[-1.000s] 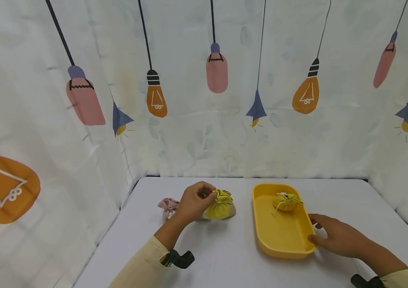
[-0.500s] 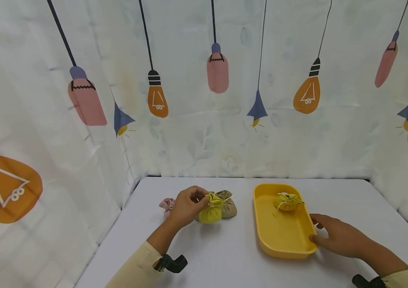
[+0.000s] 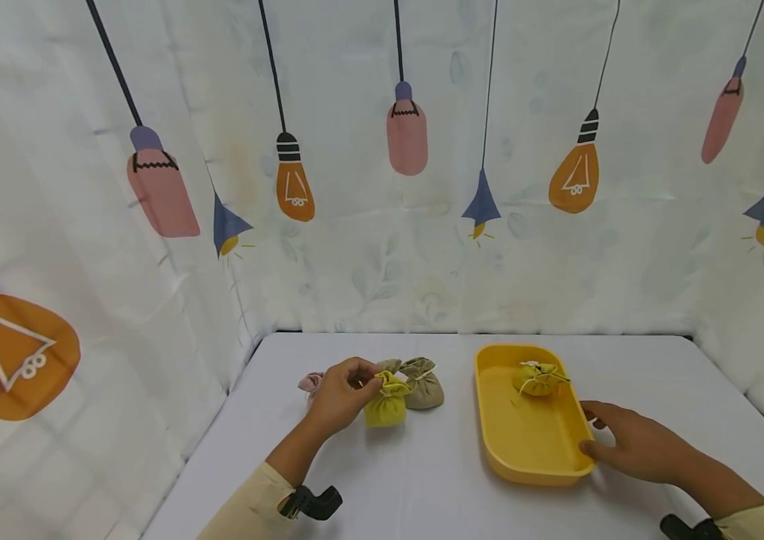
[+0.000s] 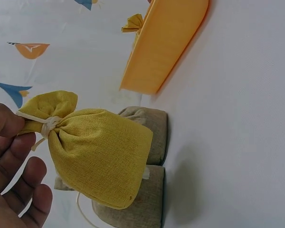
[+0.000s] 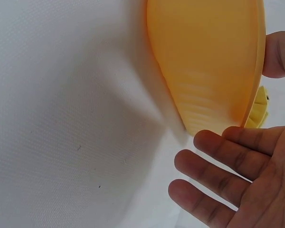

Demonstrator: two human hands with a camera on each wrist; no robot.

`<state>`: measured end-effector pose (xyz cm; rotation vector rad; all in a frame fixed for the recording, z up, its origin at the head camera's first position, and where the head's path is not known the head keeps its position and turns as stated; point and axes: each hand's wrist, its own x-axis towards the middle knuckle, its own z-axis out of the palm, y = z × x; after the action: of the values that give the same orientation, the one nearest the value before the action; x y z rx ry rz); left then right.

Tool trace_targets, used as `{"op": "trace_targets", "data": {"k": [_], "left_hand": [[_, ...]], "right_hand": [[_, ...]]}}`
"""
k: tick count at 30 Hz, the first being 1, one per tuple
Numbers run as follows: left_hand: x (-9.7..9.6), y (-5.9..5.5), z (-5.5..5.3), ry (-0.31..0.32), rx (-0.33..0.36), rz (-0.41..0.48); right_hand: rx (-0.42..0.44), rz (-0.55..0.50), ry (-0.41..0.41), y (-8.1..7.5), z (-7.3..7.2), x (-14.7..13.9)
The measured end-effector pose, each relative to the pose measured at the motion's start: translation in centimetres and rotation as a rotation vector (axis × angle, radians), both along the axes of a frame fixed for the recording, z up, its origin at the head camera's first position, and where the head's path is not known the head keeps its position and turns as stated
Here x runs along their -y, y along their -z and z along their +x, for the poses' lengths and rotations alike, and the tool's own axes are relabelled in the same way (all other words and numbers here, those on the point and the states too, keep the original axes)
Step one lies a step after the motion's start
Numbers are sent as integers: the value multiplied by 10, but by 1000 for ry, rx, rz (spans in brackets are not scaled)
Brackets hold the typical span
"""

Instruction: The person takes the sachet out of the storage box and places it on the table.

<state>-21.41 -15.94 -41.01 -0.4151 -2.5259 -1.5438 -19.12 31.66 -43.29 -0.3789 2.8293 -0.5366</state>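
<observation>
My left hand (image 3: 341,397) pinches the gathered neck of a yellow drawstring pouch (image 3: 385,409). In the left wrist view the pouch (image 4: 102,154) hangs from thumb and fingers, its neck tied with pale cord, in front of two beige pouches (image 4: 154,126). My right hand (image 3: 638,442) grips the right rim of a yellow tray (image 3: 523,461). From the right wrist, the thumb (image 5: 279,54) lies over the rim and the fingers (image 5: 213,166) are on the outer side. Another yellow pouch (image 3: 537,379) lies inside the tray, towards its far end.
Behind the held pouch stand beige pouches (image 3: 423,384). A pink pouch (image 3: 310,382) is partly hidden by my left hand. The white-covered table (image 3: 422,487) meets a printed curtain (image 3: 355,285) at the back.
My left hand has drawn the yellow pouch left and towards me, uncovering the beige pouches behind it. My right hand and the tray stay where they were.
</observation>
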Motion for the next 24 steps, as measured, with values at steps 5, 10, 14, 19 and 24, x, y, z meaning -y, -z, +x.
{"op": "trace_targets", "data": {"k": [5,10,14,19,24], "left_hand": [[2,4,0,-15,3,4],[1,5,-1,-26,-48,-21],[-3,2,0,-9,-78,-36],[-12,-3,0,32,-61,-33],[-24,-5,-2,100,-39,-41]], "right_hand": [[-4,-5,-5,0,0,-1],[-2,-16,-7,1,0,-1],[-10,-22,-15,2,1,-1],[-15,-23,-20,2,1,-1],[-30,-14,-27,2,2,-2]]}}
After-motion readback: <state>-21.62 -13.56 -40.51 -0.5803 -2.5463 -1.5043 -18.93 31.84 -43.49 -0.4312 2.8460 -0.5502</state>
